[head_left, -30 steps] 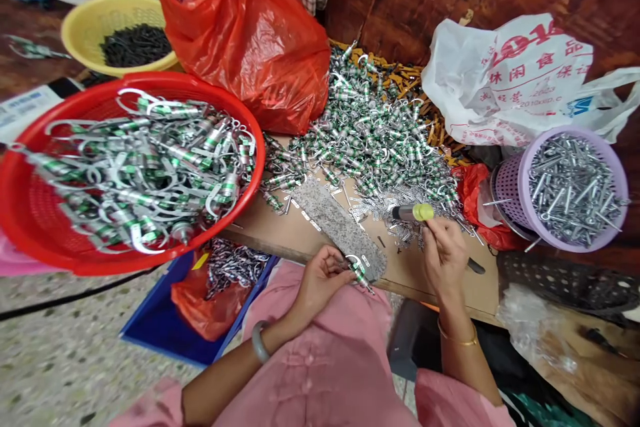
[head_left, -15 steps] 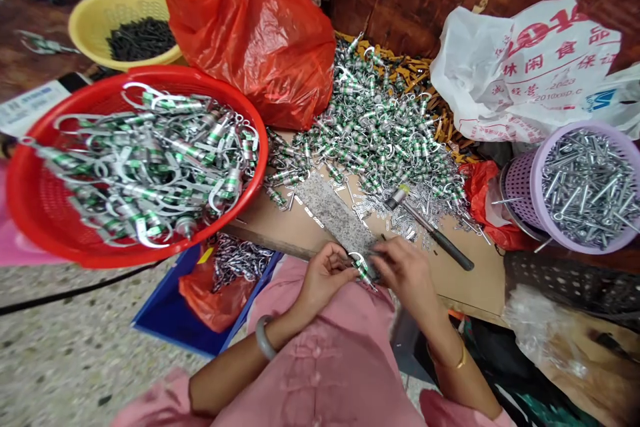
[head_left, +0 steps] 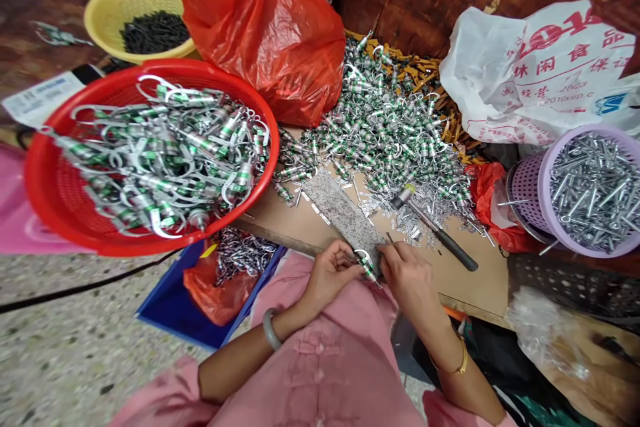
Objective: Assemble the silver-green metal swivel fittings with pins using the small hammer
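Observation:
My left hand (head_left: 333,277) is closed on a small metal hook fitting (head_left: 369,268) with green bands and a pale curved hook. It holds the fitting low, at the near end of a speckled grey slab (head_left: 343,210). Just to the right, my right hand (head_left: 411,283) has its fingers pinched together beside that end of the slab. A thin dark tip shows by those fingers, but what they hold is mostly hidden. Beyond the slab spreads a big pile of similar green-banded fittings (head_left: 390,127). Small flat metal tags (head_left: 410,223) lie near a hammer (head_left: 440,233).
At left, a red basket (head_left: 55,213) holds many fittings; behind it stands a yellow basket (head_left: 100,27) of black pieces. A red bag (head_left: 270,33) borders the pile. At right are a lilac basket (head_left: 545,193) of metal eye pins and a white bag (head_left: 500,67). Below sits a blue bin (head_left: 165,313).
The view has shifted slightly, so the scene sits a little further right. My right hand's fingers have drawn closer together near the slab; my left hand keeps hold of the hook fitting.

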Action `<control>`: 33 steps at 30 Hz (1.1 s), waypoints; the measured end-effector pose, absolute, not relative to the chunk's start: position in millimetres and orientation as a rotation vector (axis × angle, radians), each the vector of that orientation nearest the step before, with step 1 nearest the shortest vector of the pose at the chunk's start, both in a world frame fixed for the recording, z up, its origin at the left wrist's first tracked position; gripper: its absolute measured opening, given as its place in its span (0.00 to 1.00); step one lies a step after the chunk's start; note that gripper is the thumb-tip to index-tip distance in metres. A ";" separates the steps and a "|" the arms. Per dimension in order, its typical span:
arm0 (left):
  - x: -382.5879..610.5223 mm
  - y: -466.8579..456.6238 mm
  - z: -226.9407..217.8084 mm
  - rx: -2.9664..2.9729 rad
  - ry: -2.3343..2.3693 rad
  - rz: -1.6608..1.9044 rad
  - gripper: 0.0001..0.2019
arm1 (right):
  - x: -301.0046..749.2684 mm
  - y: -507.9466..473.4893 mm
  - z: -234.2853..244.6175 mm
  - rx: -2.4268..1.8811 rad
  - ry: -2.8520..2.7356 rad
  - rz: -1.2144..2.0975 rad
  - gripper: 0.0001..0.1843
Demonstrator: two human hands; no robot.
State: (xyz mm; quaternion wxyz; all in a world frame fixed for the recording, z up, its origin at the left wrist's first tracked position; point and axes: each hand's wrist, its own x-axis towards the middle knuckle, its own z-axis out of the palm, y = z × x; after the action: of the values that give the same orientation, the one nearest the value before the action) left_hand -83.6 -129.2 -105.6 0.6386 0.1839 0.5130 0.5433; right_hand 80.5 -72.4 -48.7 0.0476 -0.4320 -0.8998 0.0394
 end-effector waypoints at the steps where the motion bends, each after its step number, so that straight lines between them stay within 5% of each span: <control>1: -83.8 -129.2 -105.6 0.424 1.173 1.241 0.18 | 82.9 -73.3 -49.7 -1.292 -2.733 0.155 0.10; 24: -84.5 -131.2 -110.6 0.487 1.203 1.247 0.18 | 101.4 -108.0 -41.7 -1.220 -2.777 0.212 0.12; 33: -86.3 -130.5 -108.3 0.468 1.168 1.225 0.19 | 97.1 -92.0 -43.6 -1.409 -2.322 0.773 0.09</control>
State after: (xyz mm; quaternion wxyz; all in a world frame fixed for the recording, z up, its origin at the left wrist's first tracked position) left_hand -86.3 -130.5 -108.3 0.6386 0.2051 0.5118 0.5368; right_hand 97.1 -92.0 -43.6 0.1581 -0.4925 -0.8120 0.2704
